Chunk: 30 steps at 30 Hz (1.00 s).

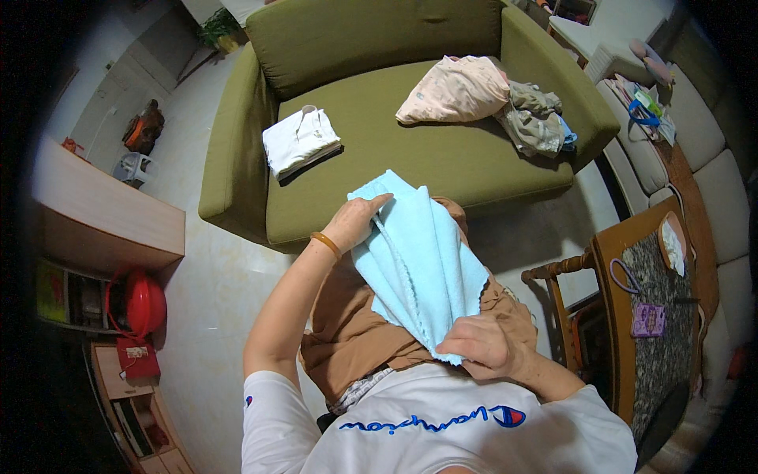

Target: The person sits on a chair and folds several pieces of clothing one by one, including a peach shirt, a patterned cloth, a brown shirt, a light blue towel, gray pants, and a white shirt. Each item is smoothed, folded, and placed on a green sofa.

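A light blue towel-like cloth lies over my lap, creased lengthwise, with a ruffled edge running down it. My left hand, a tan bangle at its wrist, grips the cloth near its far left corner, thumb on top. At the near end, my right hand pinches another corner close to my shirt. Brown trousers show beneath the fabric. Beyond my knees, a folded stack of white and dark clothing sits on the left of the green sofa.
On the sofa's right lie a pale pink cloth bundle and crumpled grey-green clothing. A wooden table with a dark patterned top stands at my right. To the left are a wooden cabinet and a red round object.
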### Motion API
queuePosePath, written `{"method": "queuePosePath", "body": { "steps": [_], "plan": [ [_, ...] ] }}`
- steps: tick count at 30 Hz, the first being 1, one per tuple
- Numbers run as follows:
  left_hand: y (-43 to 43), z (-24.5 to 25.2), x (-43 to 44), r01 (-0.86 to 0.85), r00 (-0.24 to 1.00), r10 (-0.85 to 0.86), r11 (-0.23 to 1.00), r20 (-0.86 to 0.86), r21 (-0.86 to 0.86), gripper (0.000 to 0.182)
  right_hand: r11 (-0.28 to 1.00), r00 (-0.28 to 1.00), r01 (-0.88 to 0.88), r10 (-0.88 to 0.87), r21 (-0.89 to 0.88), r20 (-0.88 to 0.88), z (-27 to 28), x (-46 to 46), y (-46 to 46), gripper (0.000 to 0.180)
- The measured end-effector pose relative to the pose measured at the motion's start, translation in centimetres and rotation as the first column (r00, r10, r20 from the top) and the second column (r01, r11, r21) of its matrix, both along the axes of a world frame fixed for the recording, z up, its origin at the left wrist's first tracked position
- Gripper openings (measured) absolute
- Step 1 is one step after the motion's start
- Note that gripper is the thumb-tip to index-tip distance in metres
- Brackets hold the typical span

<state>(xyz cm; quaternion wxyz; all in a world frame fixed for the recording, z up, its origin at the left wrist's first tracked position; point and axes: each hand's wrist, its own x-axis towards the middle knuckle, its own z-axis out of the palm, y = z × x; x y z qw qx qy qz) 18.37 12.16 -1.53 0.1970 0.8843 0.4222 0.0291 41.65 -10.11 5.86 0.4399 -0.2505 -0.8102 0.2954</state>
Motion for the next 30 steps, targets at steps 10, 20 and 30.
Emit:
{"method": "queuePosePath", "body": {
  "steps": [10, 20, 30],
  "plan": [
    [0.3, 0.0, -1.0, -0.018, 0.994, -0.003, 0.984, 0.112, 0.18, 0.036, 0.998, 0.998, 0.058, -0.057, -0.028, 0.032, 0.5, 0.9, 0.3, 0.035],
    [4.0, 3.7, -4.7, -0.318, 0.948, 0.275, 0.844, 0.161, 0.432, 0.015, 0.841, 0.84, 0.539, -0.54, -0.046, -0.046, 0.6, 4.6, 6.1, 0.019],
    [7.0, 19.5, -8.7, -0.636, 0.766, 0.182, 0.347, 0.616, 0.689, 0.009, 0.769, 0.744, 0.623, -0.527, 0.143, -0.411, 10.0, 7.2, 23.6, 0.016]
  ]
}}
